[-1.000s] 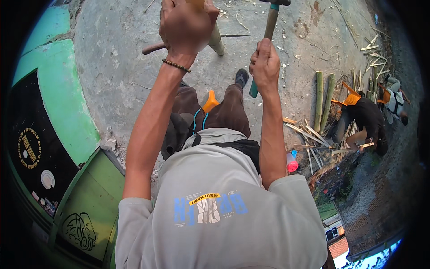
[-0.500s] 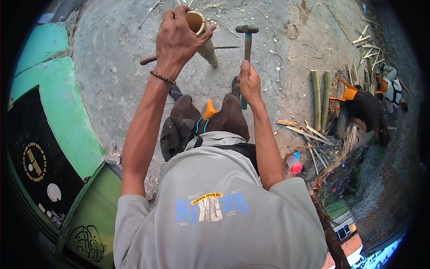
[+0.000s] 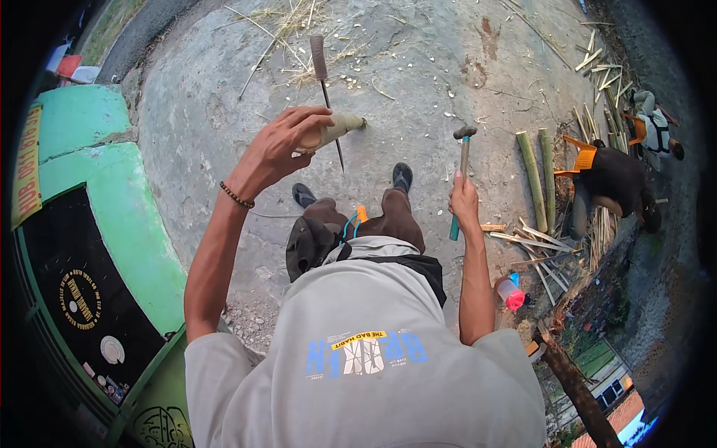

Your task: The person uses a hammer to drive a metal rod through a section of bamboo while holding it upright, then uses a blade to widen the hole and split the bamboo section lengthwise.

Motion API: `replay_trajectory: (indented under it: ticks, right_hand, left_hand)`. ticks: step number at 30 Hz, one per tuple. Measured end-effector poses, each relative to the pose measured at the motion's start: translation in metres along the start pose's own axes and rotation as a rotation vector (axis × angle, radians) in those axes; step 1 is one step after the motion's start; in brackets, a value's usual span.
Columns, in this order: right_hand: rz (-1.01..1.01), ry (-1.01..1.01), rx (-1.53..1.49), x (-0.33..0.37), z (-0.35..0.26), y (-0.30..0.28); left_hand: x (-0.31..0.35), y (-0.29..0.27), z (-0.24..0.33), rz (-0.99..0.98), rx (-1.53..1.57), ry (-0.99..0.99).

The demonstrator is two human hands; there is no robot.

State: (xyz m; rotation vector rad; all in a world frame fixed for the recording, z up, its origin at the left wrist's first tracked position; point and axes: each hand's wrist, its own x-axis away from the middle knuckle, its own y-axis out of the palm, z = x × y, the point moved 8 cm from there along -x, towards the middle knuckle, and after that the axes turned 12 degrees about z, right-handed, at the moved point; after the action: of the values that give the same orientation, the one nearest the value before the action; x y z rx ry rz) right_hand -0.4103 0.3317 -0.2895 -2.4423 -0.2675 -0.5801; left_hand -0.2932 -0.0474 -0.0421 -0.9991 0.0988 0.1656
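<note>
My left hand [image 3: 280,145] is closed around the near end of a pale green bamboo tube [image 3: 345,128], which slants away from me toward the concrete. Across the tube runs a long, narrow dark blade [image 3: 327,97] with a brown handle [image 3: 319,58] pointing away from me. Its tip shows on the near side of the tube; whether it is lodged in the bamboo I cannot tell. Off to the right, my right hand [image 3: 464,200] grips a hammer [image 3: 465,153] by its handle. The hammer's dark head is up, and the teal butt sticks out below my fist.
Two bamboo poles [image 3: 532,183] and a heap of split strips [image 3: 534,246] lie at the right, near a pink-lidded container [image 3: 511,293]. Beyond, a person in dark clothes [image 3: 609,183] bends on an orange chair. A green wall [image 3: 119,216] stands at the left.
The bamboo has tipped over from steeper, and the blade's handle has swung from the left to the far side. My right hand has moved right and nearer with the hammer.
</note>
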Motion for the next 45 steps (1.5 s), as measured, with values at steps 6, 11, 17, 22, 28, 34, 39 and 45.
replay_trajectory:
  ticks: [6, 11, 17, 22, 28, 34, 39, 45]
  right_hand:
    - [-0.066, -0.03, 0.095, 0.013, 0.018, 0.034]
    - [-0.138, -0.271, 0.163, 0.026, -0.042, 0.068]
    - [-0.139, -0.511, 0.185, 0.028, -0.134, 0.085]
    - [-0.145, -0.766, 0.173, 0.019, -0.23, 0.087]
    - [-0.236, -0.901, 0.112, 0.028, -0.256, 0.102]
    - [-0.211, -0.895, 0.61, -0.046, -0.176, 0.149]
    - [-0.198, -0.943, 0.463, -0.007, -0.242, 0.128]
    - [-0.17, -1.155, 0.116, 0.092, -0.352, 0.077]
  left_hand:
    - [0.003, 0.018, 0.012, -0.02, -0.258, -0.009]
    - [0.004, 0.037, 0.012, 0.195, -0.102, -0.18]
    - [0.009, 0.023, -0.019, 0.418, 0.195, -0.419]
    - [0.006, 0.02, -0.047, 0.556, 0.23, -0.373]
    - [0.009, 0.017, -0.059, 0.583, 0.256, -0.458]
    - [-0.006, 0.021, -0.055, 0.517, 0.258, -0.534]
    - [-0.012, 0.028, -0.065, 0.577, 0.062, -0.494]
    - [-0.004, 0.034, -0.055, 0.79, 0.087, -0.468]
